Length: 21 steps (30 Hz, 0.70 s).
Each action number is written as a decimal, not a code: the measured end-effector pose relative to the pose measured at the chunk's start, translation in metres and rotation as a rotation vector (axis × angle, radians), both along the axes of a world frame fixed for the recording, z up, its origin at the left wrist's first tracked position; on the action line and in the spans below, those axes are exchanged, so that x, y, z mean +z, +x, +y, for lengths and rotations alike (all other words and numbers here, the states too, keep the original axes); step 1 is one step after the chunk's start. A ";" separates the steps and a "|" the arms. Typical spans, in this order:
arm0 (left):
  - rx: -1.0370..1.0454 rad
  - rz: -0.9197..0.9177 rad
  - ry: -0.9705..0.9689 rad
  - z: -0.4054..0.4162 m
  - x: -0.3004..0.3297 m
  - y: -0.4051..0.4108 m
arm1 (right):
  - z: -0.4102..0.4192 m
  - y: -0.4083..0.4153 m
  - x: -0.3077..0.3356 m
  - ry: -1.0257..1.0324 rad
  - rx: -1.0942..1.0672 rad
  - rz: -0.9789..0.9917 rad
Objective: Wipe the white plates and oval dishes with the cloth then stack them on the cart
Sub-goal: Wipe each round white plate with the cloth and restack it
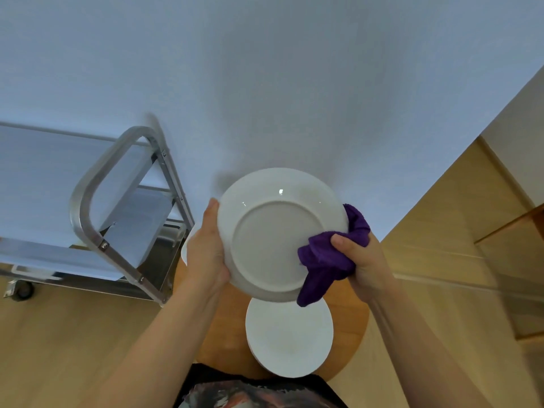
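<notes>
I hold a white round plate [275, 235] up in front of me with its underside and foot ring facing me. My left hand [207, 248] grips its left rim. My right hand [363, 260] grips a purple cloth [329, 260] and presses it against the plate's lower right rim. Below the plate, a stack of white plates [290, 337] sits on a round wooden table [350, 322]. The edge of another white dish [184, 251] shows behind my left wrist. The metal cart [88, 201] stands to the left.
A pale wall fills the upper view. The cart has a tubular steel handle [97, 184], steel shelves and a caster [25, 290] on the wooden floor. Wooden panelling [471, 231] runs along the right side.
</notes>
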State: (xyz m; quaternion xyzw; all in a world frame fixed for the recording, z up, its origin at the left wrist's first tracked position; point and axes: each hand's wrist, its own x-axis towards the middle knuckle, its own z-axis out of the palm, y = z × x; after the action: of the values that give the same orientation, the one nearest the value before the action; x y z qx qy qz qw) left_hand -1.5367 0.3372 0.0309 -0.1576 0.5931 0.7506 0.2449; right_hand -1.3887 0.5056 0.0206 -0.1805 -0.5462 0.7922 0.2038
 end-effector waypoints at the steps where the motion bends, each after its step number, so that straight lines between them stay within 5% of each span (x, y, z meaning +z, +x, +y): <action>1: 0.040 -0.062 0.037 0.003 0.000 0.005 | -0.003 0.000 -0.004 -0.037 -0.049 -0.004; 4: 0.115 -0.208 0.161 0.012 0.003 0.016 | -0.017 -0.006 -0.013 -0.188 -0.179 -0.030; 8: 0.048 -0.162 0.154 0.004 0.001 0.017 | -0.013 -0.007 0.000 -0.269 -0.090 -0.013; 17: -0.720 0.849 -0.419 0.017 0.048 -0.045 | 0.016 -0.012 0.051 0.103 0.366 -0.210; 21: -1.026 0.847 -0.483 0.029 0.051 -0.035 | 0.004 -0.024 0.056 0.239 0.446 -0.279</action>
State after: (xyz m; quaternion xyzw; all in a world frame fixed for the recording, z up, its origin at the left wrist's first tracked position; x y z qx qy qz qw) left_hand -1.5716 0.3663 0.0816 0.3975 0.7867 0.3849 0.2739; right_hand -1.4127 0.5100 0.0763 -0.1379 -0.6846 0.7150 -0.0326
